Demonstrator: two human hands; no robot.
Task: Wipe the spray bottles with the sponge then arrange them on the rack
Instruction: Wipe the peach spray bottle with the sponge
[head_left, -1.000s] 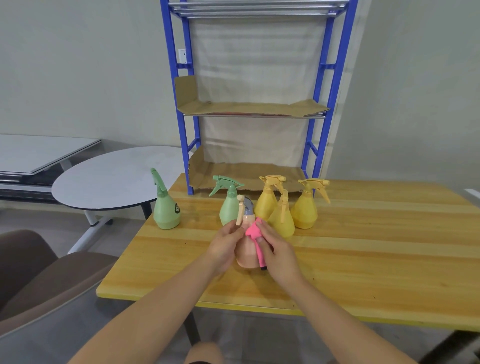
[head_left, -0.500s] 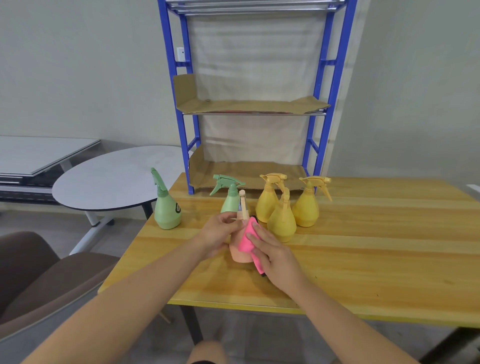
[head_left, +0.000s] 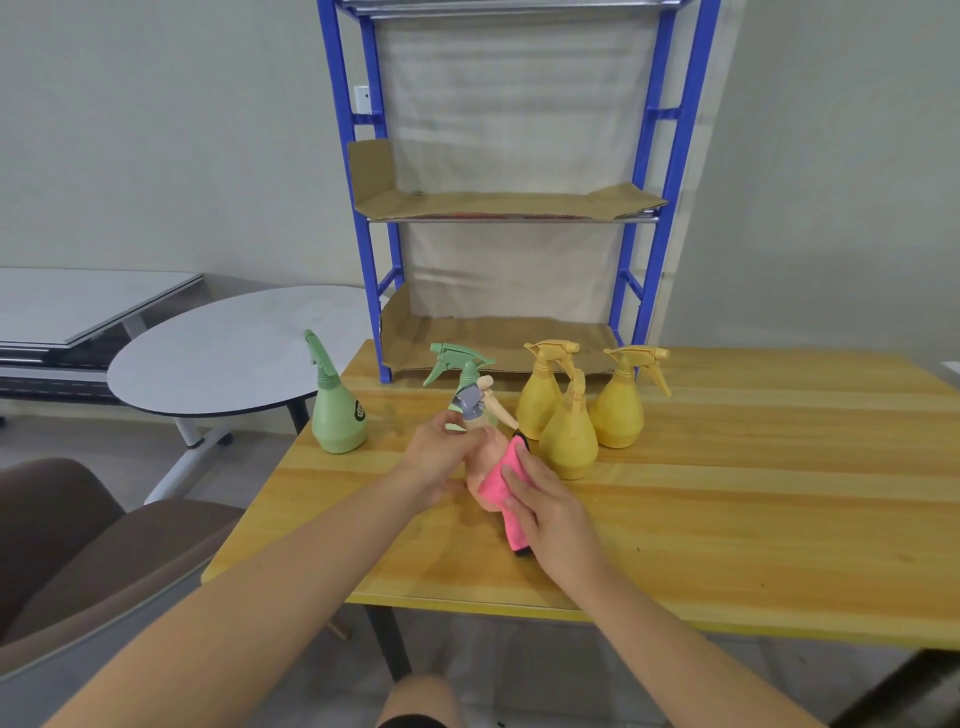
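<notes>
A peach spray bottle (head_left: 480, 470) with a grey collar stands tilted on the wooden table (head_left: 727, 499). My left hand (head_left: 441, 457) grips its neck and side. My right hand (head_left: 545, 506) presses a pink sponge (head_left: 498, 486) against its right flank. One green bottle (head_left: 337, 410) stands at the left, and a second green bottle (head_left: 457, 364) is partly hidden behind the peach one. Three yellow bottles (head_left: 569, 436) cluster to the right. The blue rack (head_left: 670, 171) with cardboard-lined shelves stands behind the table.
A white oval side table (head_left: 234, 353) sits to the left, with a brown chair (head_left: 78, 561) in front of it. A grey desk (head_left: 67, 301) is at the far left. Bare wood stretches to the right of the yellow bottles.
The peach bottle has been turned in my left hand, so its nozzle now points right. My right hand slid the pink sponge down over the bottle's body.
</notes>
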